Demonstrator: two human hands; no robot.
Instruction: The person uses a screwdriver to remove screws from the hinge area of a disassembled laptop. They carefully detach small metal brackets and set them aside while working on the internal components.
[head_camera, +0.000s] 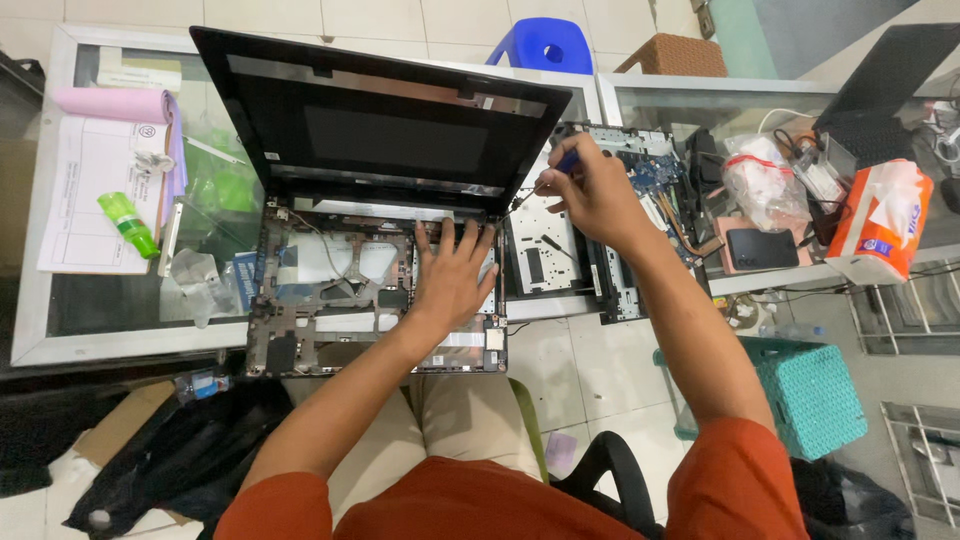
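Note:
An opened laptop lies on the glass table edge and my lap, its base (330, 290) stripped so the inner frame and cables show. Its dark screen (385, 135) stands tilted up behind. My left hand (455, 275) rests flat with fingers spread on the right part of the base. My right hand (590, 190) grips a small screwdriver (545, 180) with a blue handle, its tip pointing at the right hinge corner of the laptop.
Right of the laptop lie a removed cover panel (550, 260) and a circuit board (650, 170). A green tube (128, 222), papers and a pink roll sit at the left. A tissue pack (880, 220), plastic bag, teal basket (810, 395) and blue stool (545, 45) stand around.

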